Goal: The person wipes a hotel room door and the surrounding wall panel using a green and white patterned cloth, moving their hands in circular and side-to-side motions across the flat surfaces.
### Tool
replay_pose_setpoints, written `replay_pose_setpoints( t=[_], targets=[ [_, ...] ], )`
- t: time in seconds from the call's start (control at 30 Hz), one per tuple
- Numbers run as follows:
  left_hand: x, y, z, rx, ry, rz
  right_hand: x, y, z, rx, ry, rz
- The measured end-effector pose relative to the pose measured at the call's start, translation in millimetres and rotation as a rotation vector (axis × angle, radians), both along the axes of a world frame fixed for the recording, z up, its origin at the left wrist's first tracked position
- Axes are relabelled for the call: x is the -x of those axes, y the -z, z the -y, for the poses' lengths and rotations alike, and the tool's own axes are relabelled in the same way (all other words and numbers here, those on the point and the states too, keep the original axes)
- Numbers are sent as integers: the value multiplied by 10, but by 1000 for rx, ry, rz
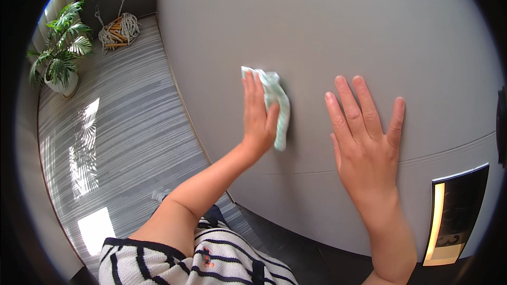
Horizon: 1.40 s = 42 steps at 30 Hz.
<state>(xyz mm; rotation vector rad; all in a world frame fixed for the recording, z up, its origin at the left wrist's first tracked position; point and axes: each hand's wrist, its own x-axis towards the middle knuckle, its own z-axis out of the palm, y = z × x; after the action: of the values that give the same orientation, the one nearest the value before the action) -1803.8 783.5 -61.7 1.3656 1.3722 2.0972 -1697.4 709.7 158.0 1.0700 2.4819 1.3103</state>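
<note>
A light green and white cloth (pixel 282 114) lies against a smooth grey wall (pixel 309 39), under my left hand (pixel 259 113), which grips it with the fingers pointing up. The cloth and that hand are slightly blurred. To the right, my right hand (pixel 366 134) rests on the same wall with its fingers spread and nothing in it. A faint seam crosses the wall below the cloth and beside my right wrist.
At the lower right a dark glossy panel with a lit strip (pixel 455 213) is on the wall. Grey striped carpet (pixel 138 126) covers the floor at left. A palm in a white pot (pixel 65 83) and a coiled rope ladder with wooden rungs (pixel 119 33) stand at the far left.
</note>
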Motion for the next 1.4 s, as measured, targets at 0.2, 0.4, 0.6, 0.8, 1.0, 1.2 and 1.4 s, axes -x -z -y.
replay_pose_setpoints(
  t=[0.2,0.4,0.6,0.8,1.0,1.2,1.4],
  targets=[
    [-580,-284,649,-197,164,-318,-20,24,-7,6,-2,-36],
    [-866,566,1030,-478,273,-832,-19,11,-12,-9,3,6],
    [-130,294,227,-19,93,-186,-5,19,-20,0,-30,-55],
    [-585,603,764,137,262,-57,-13,60,-30,-23,-55,-72],
    [-931,1119,1415,133,553,-367,-10,75,-36,-33,-65,-93],
    [-304,936,287,428,177,375,5,57,-47,-36,-67,-73],
    [-830,715,1111,206,393,-65,23,47,-54,-24,-66,-92]
  ],
)
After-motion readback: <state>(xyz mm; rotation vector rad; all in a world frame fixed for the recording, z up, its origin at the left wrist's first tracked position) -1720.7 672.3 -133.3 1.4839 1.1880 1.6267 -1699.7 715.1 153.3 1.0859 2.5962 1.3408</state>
